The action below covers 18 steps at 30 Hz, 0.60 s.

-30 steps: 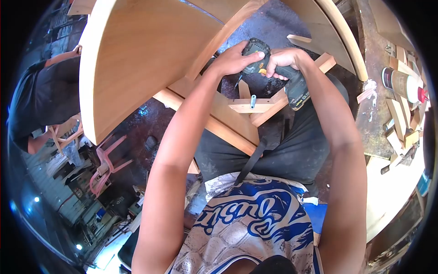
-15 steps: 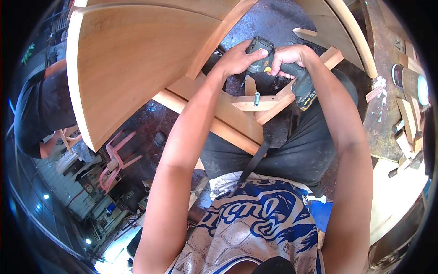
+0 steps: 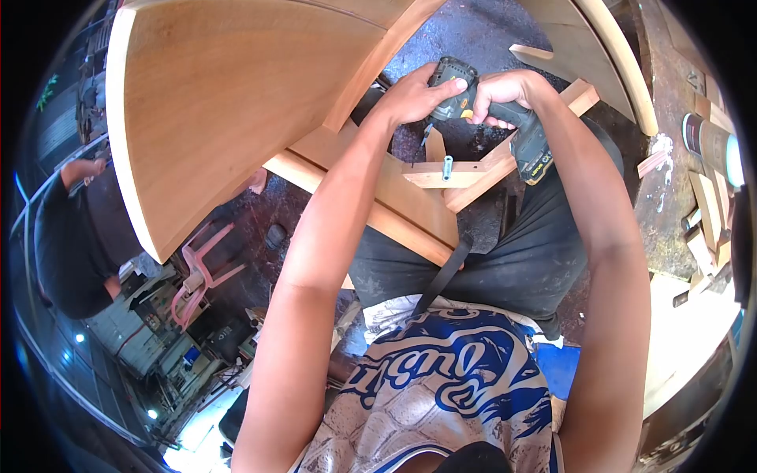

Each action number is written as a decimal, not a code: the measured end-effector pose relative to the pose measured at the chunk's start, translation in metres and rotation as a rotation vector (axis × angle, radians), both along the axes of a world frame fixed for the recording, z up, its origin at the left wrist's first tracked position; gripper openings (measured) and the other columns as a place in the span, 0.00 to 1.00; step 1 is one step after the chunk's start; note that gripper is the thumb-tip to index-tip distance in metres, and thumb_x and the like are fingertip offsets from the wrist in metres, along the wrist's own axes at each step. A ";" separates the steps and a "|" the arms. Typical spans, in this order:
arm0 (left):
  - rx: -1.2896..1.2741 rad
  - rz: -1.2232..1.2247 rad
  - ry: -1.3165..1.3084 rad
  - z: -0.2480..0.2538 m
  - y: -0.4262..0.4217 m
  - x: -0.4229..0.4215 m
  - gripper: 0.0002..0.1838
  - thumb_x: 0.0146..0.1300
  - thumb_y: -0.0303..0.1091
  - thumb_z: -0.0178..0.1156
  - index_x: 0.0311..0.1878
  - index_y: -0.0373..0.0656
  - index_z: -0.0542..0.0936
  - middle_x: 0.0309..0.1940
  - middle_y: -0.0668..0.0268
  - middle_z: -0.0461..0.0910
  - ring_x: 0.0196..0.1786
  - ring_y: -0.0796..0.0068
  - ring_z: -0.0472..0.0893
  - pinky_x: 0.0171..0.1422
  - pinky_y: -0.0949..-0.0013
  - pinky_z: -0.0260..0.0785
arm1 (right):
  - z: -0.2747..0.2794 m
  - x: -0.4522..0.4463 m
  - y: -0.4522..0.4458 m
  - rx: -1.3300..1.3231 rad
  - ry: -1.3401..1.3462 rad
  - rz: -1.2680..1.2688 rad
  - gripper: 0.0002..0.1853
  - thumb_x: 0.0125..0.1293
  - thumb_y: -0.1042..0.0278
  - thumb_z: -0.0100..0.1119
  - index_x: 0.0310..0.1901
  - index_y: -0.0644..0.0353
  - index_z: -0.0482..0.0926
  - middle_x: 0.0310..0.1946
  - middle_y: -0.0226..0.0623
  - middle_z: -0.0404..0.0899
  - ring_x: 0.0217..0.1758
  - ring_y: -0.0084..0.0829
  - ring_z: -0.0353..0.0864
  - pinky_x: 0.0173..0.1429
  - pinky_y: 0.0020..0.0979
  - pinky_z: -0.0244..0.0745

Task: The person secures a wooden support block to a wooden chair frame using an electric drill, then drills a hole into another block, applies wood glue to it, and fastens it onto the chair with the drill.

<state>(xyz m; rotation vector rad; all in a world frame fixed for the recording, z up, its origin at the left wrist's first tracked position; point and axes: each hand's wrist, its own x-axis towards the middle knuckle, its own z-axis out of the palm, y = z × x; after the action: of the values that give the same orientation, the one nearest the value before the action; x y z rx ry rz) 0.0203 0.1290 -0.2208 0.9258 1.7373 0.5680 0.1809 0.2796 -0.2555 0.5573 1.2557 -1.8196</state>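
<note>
two hands of mine are on one cordless drill (image 3: 455, 104), held out past my lap between a big curved wooden panel (image 3: 236, 110) and a second curved panel (image 3: 582, 59) over to the right. my left hand (image 3: 418, 96) is clasped around the drill's head, thumb laid across the near side, the other fingers partly hidden behind it. my right hand (image 3: 505, 94) is closed around the handle, fingers curled right in, with the battery (image 3: 533, 158) sticking out below my wrist. a thin bit (image 3: 427, 132) points down from the drill, and i can't tell whether its tip touches anything. just below sits a wooden crosspiece (image 3: 432, 178), with a small pale metal cylinder (image 3: 448, 168) at it, and a wide board (image 3: 398, 206) slants down toward my dark trousers (image 3: 489, 272). on the bench (image 3: 670, 197) to my right lie wood offcuts (image 3: 706, 209), near a container (image 3: 714, 146) cut by the glare. off to my left are a pink chair (image 3: 195, 285) and another person (image 3: 83, 236) in dark clothes, partly behind the big panel.
</note>
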 end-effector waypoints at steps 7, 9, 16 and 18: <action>-0.037 0.006 -0.008 0.009 0.002 0.000 0.35 0.66 0.60 0.66 0.64 0.40 0.78 0.53 0.57 0.85 0.54 0.68 0.83 0.62 0.63 0.73 | -0.002 -0.005 0.000 -0.003 -0.028 -0.015 0.10 0.54 0.66 0.69 0.35 0.61 0.82 0.21 0.34 0.76 0.19 0.28 0.74 0.23 0.33 0.70; -0.018 0.027 0.008 0.012 0.002 0.000 0.34 0.64 0.61 0.67 0.62 0.42 0.80 0.50 0.56 0.87 0.53 0.66 0.85 0.60 0.62 0.74 | -0.002 -0.008 0.001 0.001 -0.019 0.019 0.10 0.53 0.62 0.70 0.34 0.55 0.82 0.22 0.31 0.76 0.20 0.28 0.73 0.25 0.33 0.71; -0.018 0.037 -0.029 0.005 0.000 -0.006 0.32 0.67 0.58 0.66 0.61 0.39 0.80 0.49 0.58 0.87 0.51 0.69 0.84 0.59 0.64 0.74 | 0.004 -0.016 0.001 0.054 -0.081 0.053 0.10 0.52 0.61 0.70 0.35 0.53 0.82 0.22 0.29 0.75 0.21 0.26 0.71 0.26 0.32 0.69; -0.027 0.040 -0.040 0.005 0.000 -0.007 0.32 0.67 0.57 0.66 0.61 0.39 0.80 0.50 0.57 0.87 0.51 0.69 0.84 0.60 0.64 0.74 | 0.004 -0.017 0.000 0.057 -0.089 0.055 0.10 0.52 0.61 0.70 0.35 0.53 0.82 0.22 0.29 0.75 0.21 0.26 0.72 0.26 0.32 0.70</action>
<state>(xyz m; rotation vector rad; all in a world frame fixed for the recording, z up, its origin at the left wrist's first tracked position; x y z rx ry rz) 0.0138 0.1285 -0.2160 0.8573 1.7273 0.5842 0.1640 0.2801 -0.2516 0.6226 1.2540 -1.7002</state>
